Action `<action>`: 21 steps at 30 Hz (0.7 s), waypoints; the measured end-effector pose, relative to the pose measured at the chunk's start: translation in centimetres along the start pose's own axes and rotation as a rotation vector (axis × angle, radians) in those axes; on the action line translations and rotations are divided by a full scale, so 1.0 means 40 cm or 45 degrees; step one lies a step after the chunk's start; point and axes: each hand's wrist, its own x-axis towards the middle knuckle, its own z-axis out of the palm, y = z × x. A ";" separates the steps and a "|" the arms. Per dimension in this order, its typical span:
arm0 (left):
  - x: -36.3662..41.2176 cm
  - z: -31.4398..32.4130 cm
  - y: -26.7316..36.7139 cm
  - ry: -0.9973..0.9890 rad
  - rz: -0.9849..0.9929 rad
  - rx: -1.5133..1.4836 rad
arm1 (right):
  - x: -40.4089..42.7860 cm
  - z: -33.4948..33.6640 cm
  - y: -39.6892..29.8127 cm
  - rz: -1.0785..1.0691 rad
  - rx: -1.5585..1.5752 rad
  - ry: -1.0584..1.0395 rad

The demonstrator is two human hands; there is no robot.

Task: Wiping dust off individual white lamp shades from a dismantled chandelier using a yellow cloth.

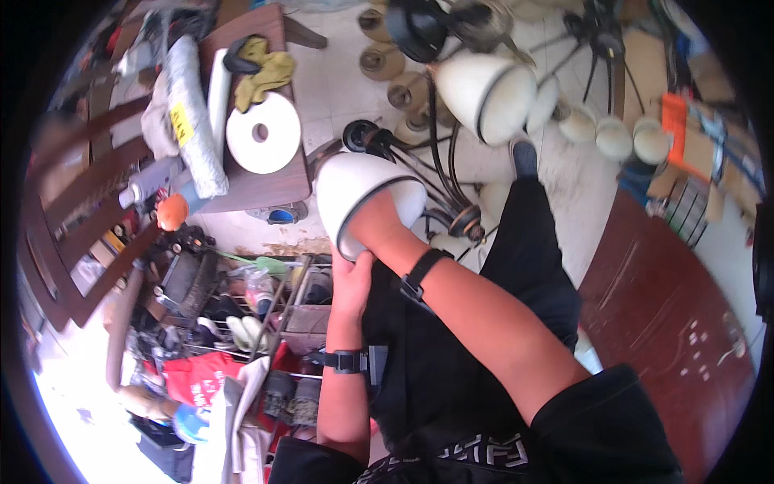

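Note:
A white glass lampshade with a dark rim lies tilted in front of me, its mouth toward me. My left hand grips the near edge of it, thumb at the rim and fingers mostly hidden behind the glass. My right hand reaches inside the mouth, so its fingers cannot be seen. Beside the shade are the dark curved metal arms of a chandelier, with a turned hub at their near end. A second white shade sits farther out, its mouth also toward me.
Left stands a brown wooden stool bearing a white disc-shaped roll and yellow-green gloves. Several shades and another dark fixture rest on the floor beyond. A shoe rack is near left, a dark red board right.

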 end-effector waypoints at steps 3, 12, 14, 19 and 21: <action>0.001 -0.029 0.008 -0.086 0.108 0.091 | -0.003 0.013 0.010 -0.013 -0.034 -0.004; 0.004 -0.012 0.013 -0.269 0.234 -0.159 | -0.014 -0.019 0.003 -0.104 -0.091 0.009; -0.001 -0.006 0.012 -0.247 0.224 -0.179 | -0.017 -0.021 -0.004 -0.038 0.037 0.046; -0.001 0.007 0.018 -0.163 0.247 -0.131 | -0.023 -0.031 -0.013 -0.009 0.066 0.092; -0.001 0.009 0.009 -0.148 0.256 -0.101 | -0.019 -0.034 -0.008 -0.068 -0.024 0.109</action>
